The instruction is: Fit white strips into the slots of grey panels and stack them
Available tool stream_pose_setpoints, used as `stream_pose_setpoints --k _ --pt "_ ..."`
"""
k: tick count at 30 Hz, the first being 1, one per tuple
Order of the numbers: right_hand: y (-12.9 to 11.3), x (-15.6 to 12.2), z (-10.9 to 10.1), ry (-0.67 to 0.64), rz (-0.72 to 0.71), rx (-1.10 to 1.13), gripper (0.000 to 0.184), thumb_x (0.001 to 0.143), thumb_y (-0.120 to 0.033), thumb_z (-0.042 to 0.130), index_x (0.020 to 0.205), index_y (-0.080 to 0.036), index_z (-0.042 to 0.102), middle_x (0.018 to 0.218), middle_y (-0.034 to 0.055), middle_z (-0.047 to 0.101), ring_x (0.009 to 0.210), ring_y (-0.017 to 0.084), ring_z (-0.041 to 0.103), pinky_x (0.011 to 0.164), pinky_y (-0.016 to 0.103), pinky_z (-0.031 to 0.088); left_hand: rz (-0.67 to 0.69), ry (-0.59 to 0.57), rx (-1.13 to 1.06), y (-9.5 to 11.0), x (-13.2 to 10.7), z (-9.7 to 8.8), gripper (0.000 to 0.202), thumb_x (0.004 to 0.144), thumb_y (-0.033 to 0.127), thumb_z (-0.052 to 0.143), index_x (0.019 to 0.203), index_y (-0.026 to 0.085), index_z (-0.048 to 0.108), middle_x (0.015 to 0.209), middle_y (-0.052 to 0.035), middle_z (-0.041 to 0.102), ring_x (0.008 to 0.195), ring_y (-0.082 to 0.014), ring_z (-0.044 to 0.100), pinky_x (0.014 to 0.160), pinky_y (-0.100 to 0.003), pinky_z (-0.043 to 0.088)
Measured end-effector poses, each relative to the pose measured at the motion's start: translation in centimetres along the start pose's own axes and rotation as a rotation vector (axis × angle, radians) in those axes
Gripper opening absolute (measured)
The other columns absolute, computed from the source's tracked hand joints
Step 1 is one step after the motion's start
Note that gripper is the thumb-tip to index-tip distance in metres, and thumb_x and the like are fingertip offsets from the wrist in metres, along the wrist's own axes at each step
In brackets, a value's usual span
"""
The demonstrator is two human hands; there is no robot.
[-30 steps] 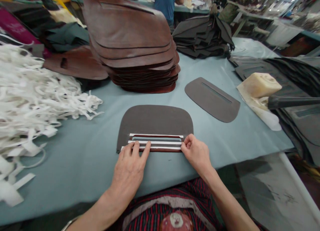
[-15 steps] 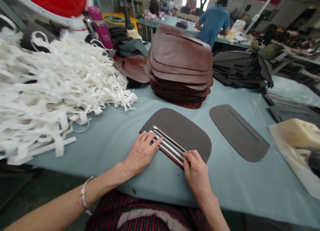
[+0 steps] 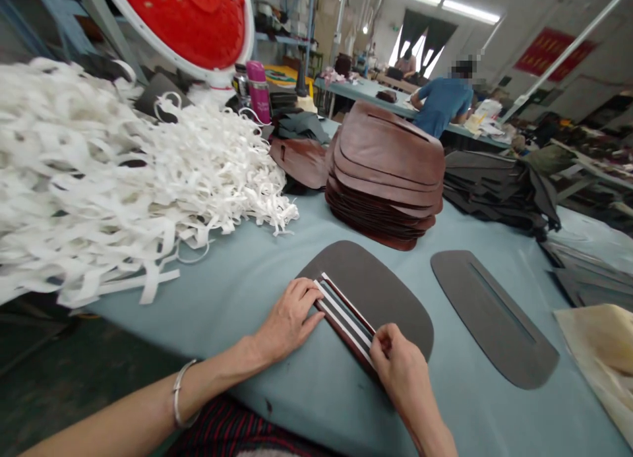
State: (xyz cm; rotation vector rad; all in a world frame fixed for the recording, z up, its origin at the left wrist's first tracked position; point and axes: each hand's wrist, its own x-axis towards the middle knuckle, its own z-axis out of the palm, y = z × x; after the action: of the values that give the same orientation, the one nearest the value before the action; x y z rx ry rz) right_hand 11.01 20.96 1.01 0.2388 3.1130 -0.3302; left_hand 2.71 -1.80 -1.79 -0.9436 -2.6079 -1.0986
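Note:
A dark grey panel point(image 3: 390, 299) with a rounded outline lies flat on the table in front of me. Along its near side runs a long slot with brown leather edging point(image 3: 353, 341) and narrow white strips point(image 3: 341, 316). My left hand point(image 3: 284, 322) rests at the slot's left end, fingers stretched out over the edging and strip ends, thumb along the near edge. At the other end, the thumb and forefinger of my right hand point(image 3: 403, 365) pinch together on the end of a white strip; the fingers hide the exact grip.
A heap of white strips point(image 3: 123, 180) covers the left side. Stacked brown leather panels point(image 3: 390, 153) stand behind the work. To the right lie another slotted grey panel point(image 3: 487, 315), dark folded pieces point(image 3: 499, 186) and a yellowish block point(image 3: 608, 345). A person in blue point(image 3: 440, 104) works farther back.
The view has tilted up, so the table's contents sit lower and farther right. My left thumb has moved off the strips to the near edge. My right hand stays at the strips' right end.

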Motion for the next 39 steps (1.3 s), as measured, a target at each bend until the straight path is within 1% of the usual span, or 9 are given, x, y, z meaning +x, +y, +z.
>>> stream_pose_setpoints --k 5,10,15,18,21,25,28,33,39 --pt "-3.2 1.8 0.7 0.007 0.002 -0.039 0.027 0.094 -0.033 0.044 0.076 -0.020 0.060 0.077 0.0056 0.067 0.071 0.022 0.064 0.062 0.030 0.038 -0.018 0.004 -0.040 -0.1 0.0 0.0 0.024 0.086 0.017 0.059 0.109 0.019 0.053 0.114 -0.0075 0.051 0.116 -0.0231 0.043 0.103 -0.042 0.040" --pt "-7.9 4.8 2.3 0.114 -0.126 0.088 0.019 0.091 -0.013 0.045 0.087 -0.017 0.063 0.089 0.0080 0.063 0.086 0.021 0.060 0.073 0.031 0.043 -0.059 -0.015 -0.089 -0.1 0.0 -0.2 0.018 0.086 0.016 0.055 0.104 0.018 0.052 0.110 -0.0078 0.053 0.112 -0.0236 0.046 0.100 -0.043 0.043" --pt "-10.6 5.9 4.1 0.209 -0.271 0.055 0.026 0.086 -0.004 0.044 0.100 -0.016 0.062 0.097 0.0089 0.060 0.089 0.023 0.052 0.076 0.036 0.045 -0.032 -0.011 -0.038 -0.5 0.2 0.1 0.045 0.089 0.010 0.045 0.133 0.017 0.037 0.135 -0.0114 0.043 0.126 -0.0230 0.039 0.108 -0.043 0.037" --pt "-9.5 4.4 4.6 0.295 -0.325 -0.099 0.022 0.088 -0.008 0.045 0.103 -0.012 0.061 0.095 0.0116 0.059 0.087 0.026 0.049 0.071 0.039 0.045 0.035 -0.075 0.115 -1.0 0.1 0.7 0.043 0.092 0.013 0.042 0.135 0.018 0.040 0.134 -0.0084 0.048 0.123 -0.0233 0.040 0.106 -0.044 0.039" --pt "-5.5 0.6 4.4 0.364 -0.393 -0.189 0.025 0.089 -0.008 0.042 0.107 -0.009 0.059 0.096 0.0136 0.059 0.085 0.027 0.048 0.068 0.039 0.043 0.089 -0.098 0.240 -1.3 -0.1 1.1 0.041 0.093 0.013 0.041 0.134 0.015 0.043 0.135 -0.0089 0.049 0.122 -0.0250 0.041 0.106 -0.044 0.040" --pt "0.7 -5.4 3.2 0.427 -0.479 -0.141 0.031 0.092 -0.009 0.039 0.119 -0.007 0.052 0.105 0.0168 0.056 0.097 0.029 0.048 0.077 0.042 0.043 0.142 -0.105 0.288 -1.4 -0.3 1.1 0.043 0.092 0.011 0.040 0.135 0.012 0.043 0.135 -0.0114 0.049 0.123 -0.0247 0.041 0.108 -0.044 0.038" --pt "2.4 -7.4 2.7 0.397 -0.443 -0.057 0.029 0.092 -0.009 0.040 0.118 -0.010 0.053 0.105 0.0145 0.057 0.099 0.027 0.049 0.082 0.042 0.042 0.154 -0.106 0.295 -1.3 -0.2 1.0 0.043 0.093 0.012 0.040 0.135 0.011 0.043 0.134 -0.0115 0.049 0.122 -0.0246 0.042 0.109 -0.043 0.037" --pt "-0.3 -4.4 2.9 0.359 -0.235 0.005 0.020 0.090 -0.009 0.043 0.104 -0.012 0.058 0.093 0.0100 0.056 0.086 0.023 0.047 0.073 0.037 0.041 0.161 -0.111 0.320 -1.0 -0.2 0.9 0.044 0.092 0.011 0.041 0.136 0.010 0.043 0.136 -0.0106 0.047 0.120 -0.0251 0.040 0.109 -0.042 0.037" --pt "-6.9 1.5 4.0 0.285 -0.257 -0.001 0.030 0.086 -0.004 0.039 0.108 -0.014 0.058 0.097 0.0114 0.056 0.088 0.025 0.044 0.072 0.038 0.041 0.123 -0.096 0.305 -1.0 -0.2 0.7 0.040 0.094 0.014 0.042 0.133 0.014 0.046 0.136 -0.0079 0.047 0.122 -0.0231 0.039 0.109 -0.040 0.038"
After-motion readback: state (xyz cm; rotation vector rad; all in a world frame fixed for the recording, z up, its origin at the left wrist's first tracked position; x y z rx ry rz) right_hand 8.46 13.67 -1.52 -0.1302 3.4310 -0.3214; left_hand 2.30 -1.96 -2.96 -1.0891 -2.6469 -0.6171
